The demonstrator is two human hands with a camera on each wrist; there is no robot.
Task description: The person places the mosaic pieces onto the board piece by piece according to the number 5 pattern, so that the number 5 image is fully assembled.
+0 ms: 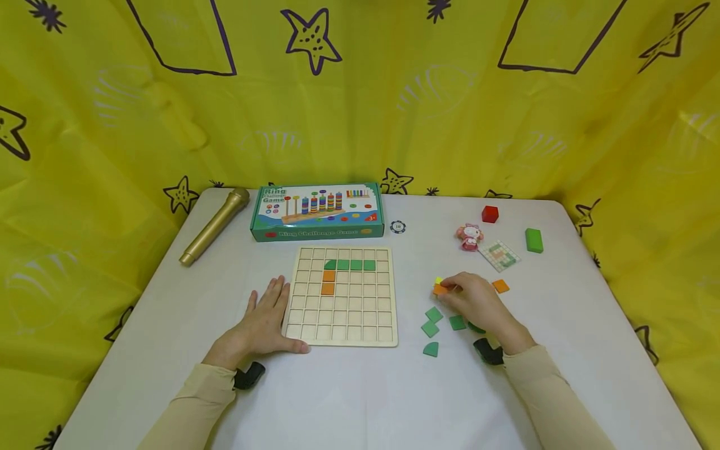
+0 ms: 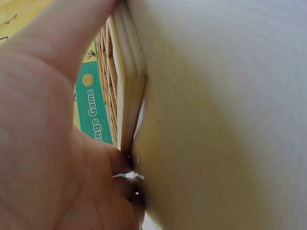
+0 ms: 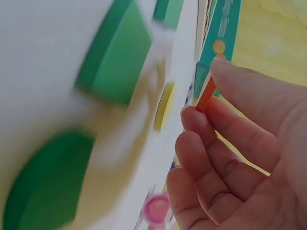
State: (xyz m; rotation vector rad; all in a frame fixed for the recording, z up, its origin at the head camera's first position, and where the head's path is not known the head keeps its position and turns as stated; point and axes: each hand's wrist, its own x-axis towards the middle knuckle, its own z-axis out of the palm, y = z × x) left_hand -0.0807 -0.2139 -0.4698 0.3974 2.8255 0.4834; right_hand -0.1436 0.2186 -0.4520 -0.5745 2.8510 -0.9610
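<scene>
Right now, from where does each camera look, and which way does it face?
Head: worn on the head, facing forward and down at the white table and grid board; left hand, right hand and sleeves show.
Left wrist: worn on that wrist, facing past the palm toward the grid board's edge; only the left hand shows.
Right wrist: worn there, facing the orange tile pinched by the right hand; only that hand shows.
Shared: both wrist views include part of the game box.

One tile [image 3: 207, 92] is orange, the star-patterned curtain [image 1: 360, 125] yellow.
</scene>
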